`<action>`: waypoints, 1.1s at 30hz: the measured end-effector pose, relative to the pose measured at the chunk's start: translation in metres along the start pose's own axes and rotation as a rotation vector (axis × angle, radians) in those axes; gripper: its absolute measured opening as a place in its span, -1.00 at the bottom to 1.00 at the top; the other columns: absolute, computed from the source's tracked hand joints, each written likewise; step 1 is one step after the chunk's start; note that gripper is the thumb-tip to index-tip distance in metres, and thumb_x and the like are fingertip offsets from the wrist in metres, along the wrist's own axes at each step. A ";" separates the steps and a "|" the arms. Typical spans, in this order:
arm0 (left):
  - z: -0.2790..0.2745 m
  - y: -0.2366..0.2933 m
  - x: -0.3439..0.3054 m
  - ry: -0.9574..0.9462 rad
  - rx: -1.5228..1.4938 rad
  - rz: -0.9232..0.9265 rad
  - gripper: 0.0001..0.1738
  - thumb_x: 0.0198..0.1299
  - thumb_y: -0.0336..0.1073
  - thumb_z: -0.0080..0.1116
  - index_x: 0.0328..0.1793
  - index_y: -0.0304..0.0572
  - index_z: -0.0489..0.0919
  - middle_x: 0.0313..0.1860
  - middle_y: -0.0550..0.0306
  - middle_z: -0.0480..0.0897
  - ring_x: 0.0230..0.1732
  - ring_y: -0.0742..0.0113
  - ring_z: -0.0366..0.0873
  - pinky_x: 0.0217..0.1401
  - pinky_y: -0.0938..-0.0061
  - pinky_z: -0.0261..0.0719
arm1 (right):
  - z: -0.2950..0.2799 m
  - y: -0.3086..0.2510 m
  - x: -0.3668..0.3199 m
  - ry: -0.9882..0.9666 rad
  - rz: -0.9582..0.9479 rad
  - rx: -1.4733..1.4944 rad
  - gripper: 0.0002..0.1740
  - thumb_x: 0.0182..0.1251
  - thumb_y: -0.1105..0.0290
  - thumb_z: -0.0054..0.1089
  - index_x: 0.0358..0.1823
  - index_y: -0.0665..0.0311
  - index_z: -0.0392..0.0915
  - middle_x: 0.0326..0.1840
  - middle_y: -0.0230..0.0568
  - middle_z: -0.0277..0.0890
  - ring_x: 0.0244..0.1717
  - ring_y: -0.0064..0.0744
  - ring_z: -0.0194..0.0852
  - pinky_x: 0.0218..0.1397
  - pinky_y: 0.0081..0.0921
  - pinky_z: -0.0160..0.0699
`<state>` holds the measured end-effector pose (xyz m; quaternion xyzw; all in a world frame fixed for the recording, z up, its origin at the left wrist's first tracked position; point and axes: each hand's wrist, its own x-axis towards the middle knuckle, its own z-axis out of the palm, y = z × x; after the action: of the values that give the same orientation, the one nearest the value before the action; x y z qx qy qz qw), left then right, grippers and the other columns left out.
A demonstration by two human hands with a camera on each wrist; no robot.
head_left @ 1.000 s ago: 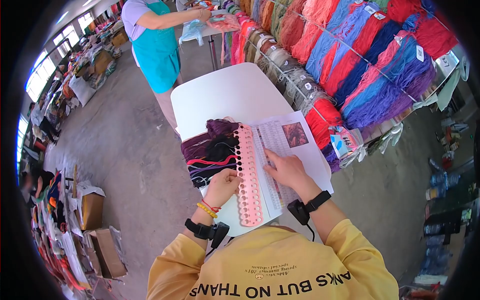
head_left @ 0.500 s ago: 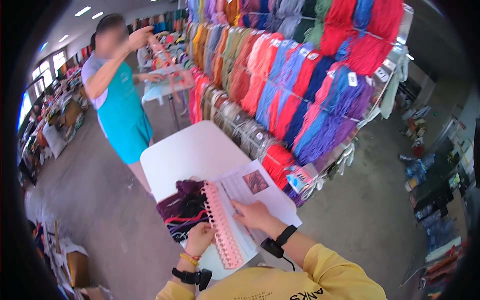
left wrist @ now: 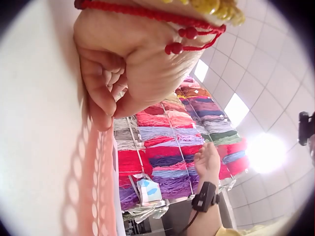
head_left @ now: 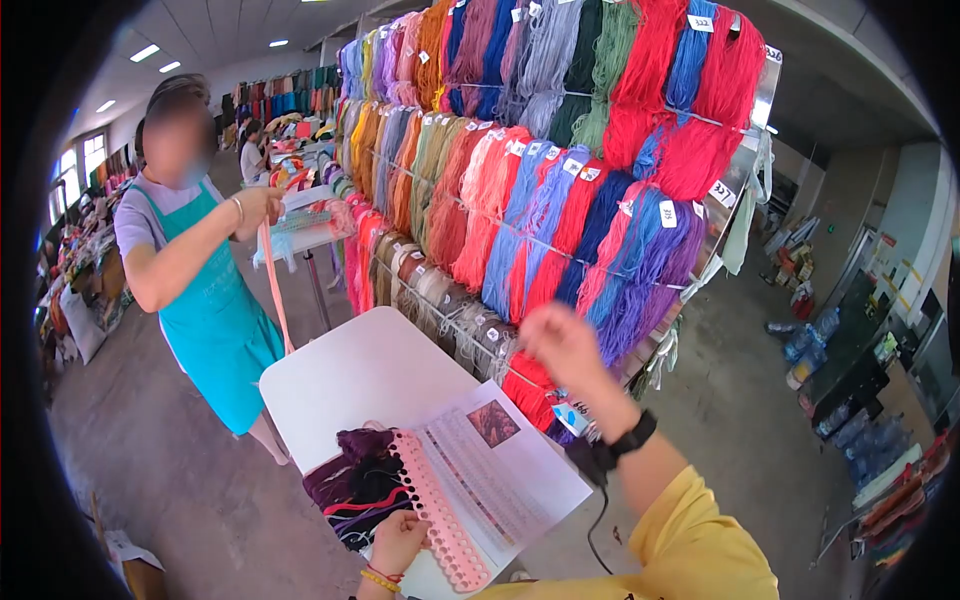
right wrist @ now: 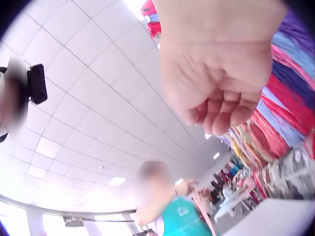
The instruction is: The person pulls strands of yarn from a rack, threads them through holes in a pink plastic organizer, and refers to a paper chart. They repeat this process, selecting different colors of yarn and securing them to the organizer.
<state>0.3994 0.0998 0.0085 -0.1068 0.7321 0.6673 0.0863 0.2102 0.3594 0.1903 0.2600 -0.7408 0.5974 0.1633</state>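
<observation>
My left hand pinches the edge of a pink thread holder card with rows of round holes. Thumb and forefinger meet at its border in the left wrist view. Dark purple, black and pink thread skeins hang from the card's left side. Beneath and beside it lies a printed sheet with a chart and a small picture. Raised over the sheet's far side, my right hand is blurred in front of the hanging yarn. Its fingers curl loosely around nothing in the right wrist view.
A white table carries the card and sheet. Along its right stands a tall rack of tagged, coloured yarn hanks. Across the table, a person in a teal apron holds a pink strand. Bottles stand on the floor at right.
My right hand has lifted off the sheet, where its finger pointed, and moved up towards the yarn. My left hand stays on the card. The view has tilted up; the aproned person's arm has lowered.
</observation>
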 end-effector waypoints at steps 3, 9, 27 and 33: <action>0.000 -0.001 0.000 -0.008 -0.007 -0.006 -0.71 0.05 -0.41 0.18 -0.19 -0.52 0.43 -0.56 0.05 0.57 -0.58 0.41 0.57 -0.53 0.61 0.51 | -0.029 -0.025 0.078 0.325 -0.125 -0.059 -0.97 0.23 0.51 0.05 -0.34 0.31 0.45 -0.48 -0.40 0.45 -0.48 -0.66 0.36 -0.39 -0.65 0.38; 0.002 -0.012 0.003 0.022 -0.043 0.050 -0.78 0.06 -0.45 0.17 -0.22 -0.48 0.46 -0.60 0.10 0.56 -0.63 0.47 0.52 -0.60 0.64 0.45 | -0.069 -0.003 0.147 0.656 -0.210 -0.747 -0.83 0.20 0.35 0.03 -0.30 0.29 0.51 -0.43 0.07 0.55 -0.36 -0.02 0.58 -0.27 -0.20 0.52; 0.000 -0.013 0.001 -0.012 -0.079 0.086 -0.75 0.06 -0.45 0.18 -0.19 -0.49 0.44 -0.57 0.10 0.55 -0.61 0.46 0.53 -0.57 0.63 0.46 | -0.069 -0.006 0.128 0.639 0.039 -0.656 -0.78 0.25 0.27 0.04 -0.32 0.29 0.52 -0.48 -0.03 0.57 -0.51 -0.22 0.60 -0.39 -0.32 0.52; 0.000 -0.012 0.001 -0.023 -0.094 0.054 -0.76 0.06 -0.46 0.18 -0.19 -0.47 0.44 -0.56 0.11 0.54 -0.60 0.45 0.54 -0.56 0.62 0.49 | -0.068 -0.004 0.123 0.659 -0.056 -0.599 -0.78 0.28 0.29 0.02 -0.30 0.32 0.49 -0.55 -0.13 0.56 -0.60 -0.33 0.57 -0.44 -0.41 0.51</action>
<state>0.4016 0.0990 -0.0030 -0.0832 0.7015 0.7041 0.0716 0.1078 0.4016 0.2770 0.0170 -0.7823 0.4029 0.4748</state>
